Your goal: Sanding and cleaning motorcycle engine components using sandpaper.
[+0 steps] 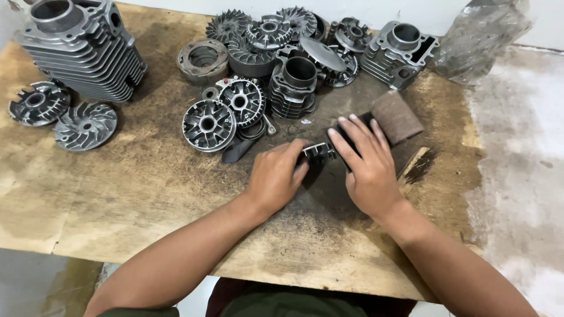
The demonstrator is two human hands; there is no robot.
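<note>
My left hand grips a small dark metal engine part against the stained wooden board. My right hand lies over the other side of that part, fingers stretched flat across a dark abrasive strip. A brownish sanding block lies just beyond my right fingers. Most of the small part is hidden between the two hands.
A heap of finned cylinders and round fan-like discs fills the back middle. A large finned cylinder stands at the back left with two discs beside it. A crumpled plastic bag lies back right. Concrete floor runs along the right.
</note>
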